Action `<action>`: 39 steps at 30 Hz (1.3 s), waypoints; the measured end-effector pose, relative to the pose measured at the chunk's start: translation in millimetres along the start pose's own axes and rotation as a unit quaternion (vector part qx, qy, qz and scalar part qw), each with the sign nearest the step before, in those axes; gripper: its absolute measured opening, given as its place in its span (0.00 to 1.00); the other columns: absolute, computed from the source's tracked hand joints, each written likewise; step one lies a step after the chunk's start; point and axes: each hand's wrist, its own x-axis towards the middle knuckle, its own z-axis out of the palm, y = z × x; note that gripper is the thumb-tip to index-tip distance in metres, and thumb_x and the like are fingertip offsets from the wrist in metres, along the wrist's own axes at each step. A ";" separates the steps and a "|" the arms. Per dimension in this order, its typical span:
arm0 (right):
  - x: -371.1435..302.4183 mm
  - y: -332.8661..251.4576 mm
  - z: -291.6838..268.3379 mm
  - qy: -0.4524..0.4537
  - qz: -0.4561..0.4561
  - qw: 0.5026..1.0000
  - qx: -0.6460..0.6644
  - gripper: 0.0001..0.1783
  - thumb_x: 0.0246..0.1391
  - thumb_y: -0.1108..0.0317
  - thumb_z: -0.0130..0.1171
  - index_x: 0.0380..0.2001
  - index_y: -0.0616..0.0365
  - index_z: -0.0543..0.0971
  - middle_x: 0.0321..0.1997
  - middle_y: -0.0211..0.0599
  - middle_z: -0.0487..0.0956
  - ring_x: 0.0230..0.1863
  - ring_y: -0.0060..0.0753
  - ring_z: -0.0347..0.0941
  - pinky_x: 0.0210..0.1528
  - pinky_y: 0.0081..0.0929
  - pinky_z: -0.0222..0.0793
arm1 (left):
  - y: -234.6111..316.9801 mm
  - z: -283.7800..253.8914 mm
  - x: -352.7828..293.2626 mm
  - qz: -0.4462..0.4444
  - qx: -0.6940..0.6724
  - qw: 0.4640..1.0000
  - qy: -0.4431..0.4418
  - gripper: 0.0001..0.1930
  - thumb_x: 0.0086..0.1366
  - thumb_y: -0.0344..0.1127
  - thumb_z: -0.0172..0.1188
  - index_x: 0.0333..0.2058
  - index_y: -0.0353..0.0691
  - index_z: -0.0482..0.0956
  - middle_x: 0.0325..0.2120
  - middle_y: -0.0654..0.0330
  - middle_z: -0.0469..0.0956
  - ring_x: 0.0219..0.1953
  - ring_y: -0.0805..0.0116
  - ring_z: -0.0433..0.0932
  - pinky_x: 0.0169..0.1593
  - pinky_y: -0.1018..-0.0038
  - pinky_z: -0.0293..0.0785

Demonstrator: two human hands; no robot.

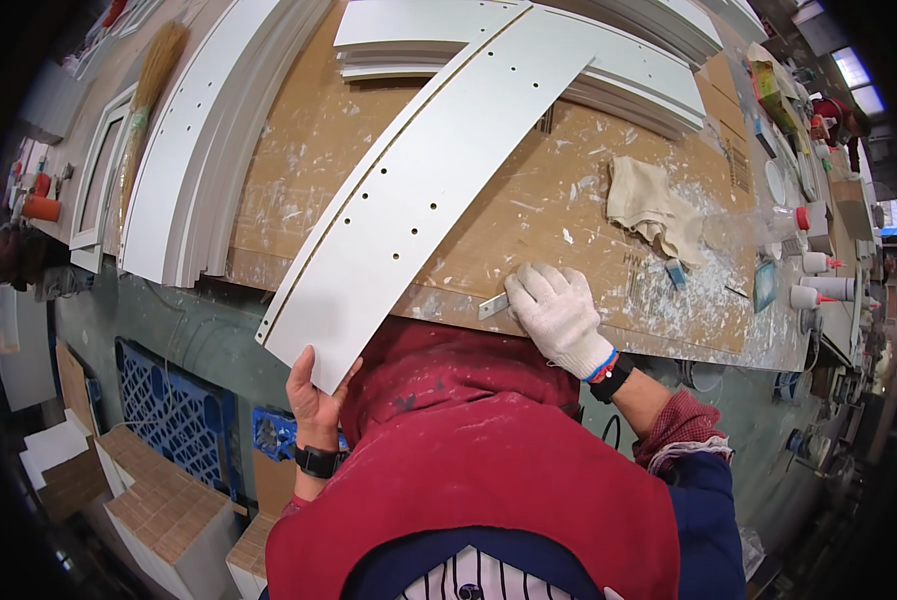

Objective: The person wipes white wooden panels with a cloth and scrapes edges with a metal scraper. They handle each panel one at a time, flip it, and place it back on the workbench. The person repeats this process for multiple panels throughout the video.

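A long white panel (pixel 389 205) with drilled holes and a groove along its left edge slants across the work table. Its near end juts past the table's front edge, and my bare left hand (pixel 318 394) grips that end at the corner, thumb upward. My right hand (pixel 556 312), in a white knit glove, rests closed near the front edge. A short, flat, metal-looking strip (pixel 493 306) with a small hole sticks out from its fingers on the left; the rest of the strip is hidden in the glove. The panel's far end lies over other white panels (pixel 658 82).
Cardboard (pixel 298 170) smeared with white covers the table. More white panels (pixel 193 120) stack at left beside a straw brush (pixel 151 80). A cream rag (pixel 652 208), a clear bottle (pixel 753 228) with a red cap and white squeeze bottles (pixel 806 297) lie right. A blue pallet (pixel 173 415) sits below.
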 end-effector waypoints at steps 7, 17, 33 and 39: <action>-2.8 -1.6 2.1 -0.002 -0.008 1.000 0.022 0.14 0.39 0.65 0.53 0.32 0.56 0.74 0.31 0.32 0.71 0.35 0.31 0.70 0.37 0.30 0.63 | 0.2 -0.6 -0.8 -0.006 0.000 1.000 -0.011 0.23 0.62 0.32 0.52 0.55 0.35 0.62 0.51 0.48 0.69 0.52 0.46 0.70 0.48 0.39 0.70; 0.4 2.1 5.5 -0.044 0.086 0.988 0.122 0.09 0.45 0.64 0.55 0.31 0.54 0.75 0.26 0.32 0.73 0.28 0.32 0.69 0.32 0.29 0.63 | -1.8 2.4 -1.5 0.005 0.032 0.999 0.008 0.21 0.62 0.35 0.52 0.53 0.36 0.65 0.49 0.49 0.72 0.50 0.47 0.73 0.46 0.42 0.73; 22.0 10.6 -17.0 -0.089 0.408 0.507 0.754 0.10 0.54 0.73 0.52 0.39 0.66 0.69 0.26 0.32 0.73 0.22 0.18 0.66 0.24 0.17 0.63 | -2.1 6.5 -2.2 0.015 0.052 0.998 0.036 0.19 0.61 0.36 0.54 0.50 0.36 0.67 0.47 0.50 0.74 0.47 0.49 0.75 0.43 0.43 0.76; 23.8 13.7 -18.1 -0.107 0.397 0.517 0.751 0.13 0.52 0.74 0.53 0.41 0.66 0.68 0.27 0.33 0.73 0.24 0.18 0.66 0.24 0.17 0.63 | -2.5 7.4 -2.5 0.010 0.043 0.998 0.035 0.20 0.61 0.36 0.54 0.50 0.36 0.67 0.47 0.49 0.73 0.48 0.48 0.75 0.43 0.42 0.75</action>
